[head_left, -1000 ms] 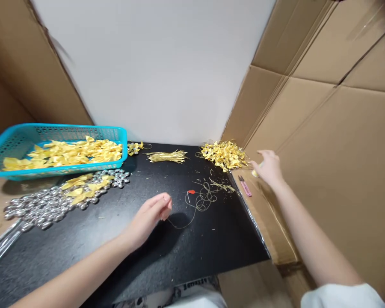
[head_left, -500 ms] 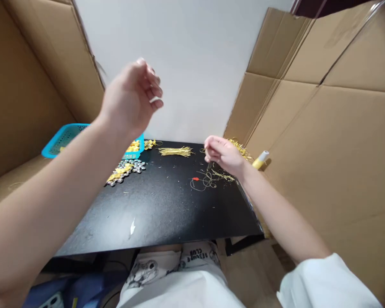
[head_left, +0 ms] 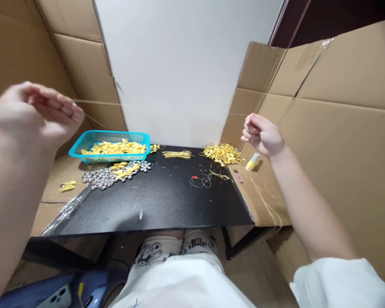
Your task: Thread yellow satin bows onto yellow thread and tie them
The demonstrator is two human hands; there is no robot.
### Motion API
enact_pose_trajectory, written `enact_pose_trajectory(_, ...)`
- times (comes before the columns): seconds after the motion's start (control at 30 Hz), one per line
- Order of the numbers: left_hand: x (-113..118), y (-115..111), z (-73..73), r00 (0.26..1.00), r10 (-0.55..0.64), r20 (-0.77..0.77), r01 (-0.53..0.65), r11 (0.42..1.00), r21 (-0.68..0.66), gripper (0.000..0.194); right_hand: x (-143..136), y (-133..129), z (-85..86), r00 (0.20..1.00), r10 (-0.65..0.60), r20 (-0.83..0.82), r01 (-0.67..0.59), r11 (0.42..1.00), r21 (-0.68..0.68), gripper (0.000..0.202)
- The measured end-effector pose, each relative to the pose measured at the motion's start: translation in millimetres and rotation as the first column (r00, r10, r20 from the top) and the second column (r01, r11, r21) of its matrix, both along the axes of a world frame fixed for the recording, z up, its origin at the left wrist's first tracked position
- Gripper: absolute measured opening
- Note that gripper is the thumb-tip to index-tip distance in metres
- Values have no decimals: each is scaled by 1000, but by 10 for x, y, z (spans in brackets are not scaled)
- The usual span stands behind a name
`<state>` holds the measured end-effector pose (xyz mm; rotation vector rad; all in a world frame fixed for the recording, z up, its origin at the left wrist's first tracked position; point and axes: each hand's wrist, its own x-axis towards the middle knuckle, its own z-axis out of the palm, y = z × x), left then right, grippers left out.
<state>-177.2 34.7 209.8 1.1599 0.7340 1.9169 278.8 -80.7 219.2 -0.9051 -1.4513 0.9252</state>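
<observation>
My left hand [head_left: 40, 113] is raised at the left, its fingers curled in. My right hand [head_left: 263, 134] is raised at the right with fingers closed in a pinch. A thin pale thread [head_left: 98, 102] runs from the left hand towards the right one; its middle is lost against the white wall. Below my right hand stands a yellow thread spool [head_left: 253, 162] with a white top, and a pair of pink thread snips [head_left: 238, 176] lies close by. Under the left hand's side is a blue basket [head_left: 144, 135] of yellow ribbon bows.
Silver flower-shaped beads [head_left: 101, 179] cover the black table's [head_left: 167, 205] left part. A bundle of gold ties [head_left: 177, 154] lies at the back, beside a pile of gold bows [head_left: 223, 154]. A looped cord with a red piece [head_left: 195, 177] is nearby. Cardboard walls [head_left: 340, 149] flank the table.
Both hands have moved apart: my left hand far to the left and slightly down, my right hand to the right and up. The thread between them now shows. The view has shifted left.
</observation>
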Motion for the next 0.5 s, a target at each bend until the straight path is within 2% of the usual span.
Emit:
enact_pose_trajectory(0.07, 15, -127, -142, 970, -56, 238, 101, 978, -185, 31, 70, -50, 35, 1000, -12, 8, 13, 1000, -7, 23)
enact_pose_trajectory(0.13, 6, -236, -285, 949, -62, 311, 163, 936, -311, 34, 153, -71, 49, 999, -37, 13, 37, 999, -6, 24)
enact_pose_trajectory(0.33, -172, -353, -696, 977, -102, 189, 183, 857, -482, 28, 446, -20, 99, 977, -203, 65, 205, 978, -25, 26)
enact_pose_trajectory(0.5, -262, -405, -1005, 976, -205, 77, 212, 796, -568, 28, 617, 47, 275, 955, -288, 62, 291, 955, -47, 28)
